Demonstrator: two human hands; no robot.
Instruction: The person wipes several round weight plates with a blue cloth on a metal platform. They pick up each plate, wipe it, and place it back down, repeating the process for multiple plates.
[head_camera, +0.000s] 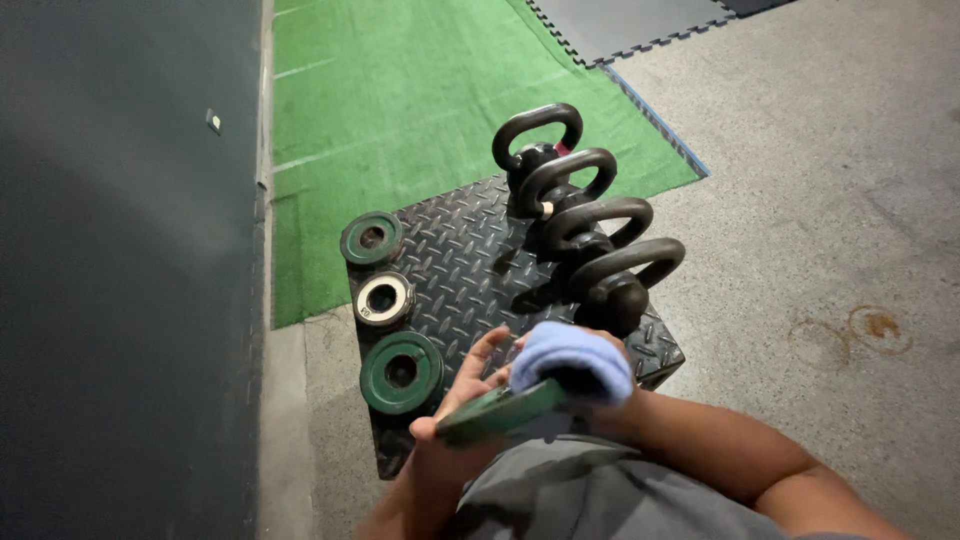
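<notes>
Below, left hand (462, 392) fingers part-spread, gripping a green weight plate (500, 412) edge-on. Right hand (585, 385) wrapped in blue cloth (572, 358), pressed on the plate's upper face; finger spread hidden. Three plates (400, 372) at 9 o'clock, four kettlebells (590, 235) at 12, on the tread-plate platform (470, 255).

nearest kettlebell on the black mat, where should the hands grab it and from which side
Grip the nearest kettlebell by the top bar of its looped handle, coming from straight above. The handle stands upright and open over the ball, while its neighbour in the row of kettlebells crowds the far side. The diamond-plate mat keeps it steady.
</notes>
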